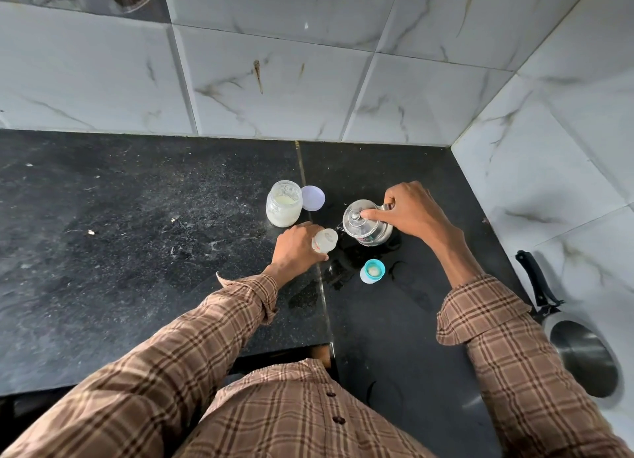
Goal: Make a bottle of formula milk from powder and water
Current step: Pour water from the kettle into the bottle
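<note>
1. The step in hand looks like the water pour: the right hand (408,210) grips the handle of a small steel kettle (367,222), tilted toward the bottle, with a forefinger pressed on its lid.
2. The left hand (296,248) is wrapped around the baby bottle (325,240), which stands on the black counter (137,234) just left of the kettle, its open mouth at the spout.
3. A thin stream seems to run from spout to bottle; how full the bottle is I cannot tell.
4. The powder jar (284,203) stands open behind the left hand, its pale lid (313,198) lying beside it.
5. The teal bottle cap (373,271) sits on the counter nearer the person, amid wet patches.
6. Next, I judge, the kettle must be levelled and set down clear of the bottle, then the cap fetched and screwed on for shaking.
</note>
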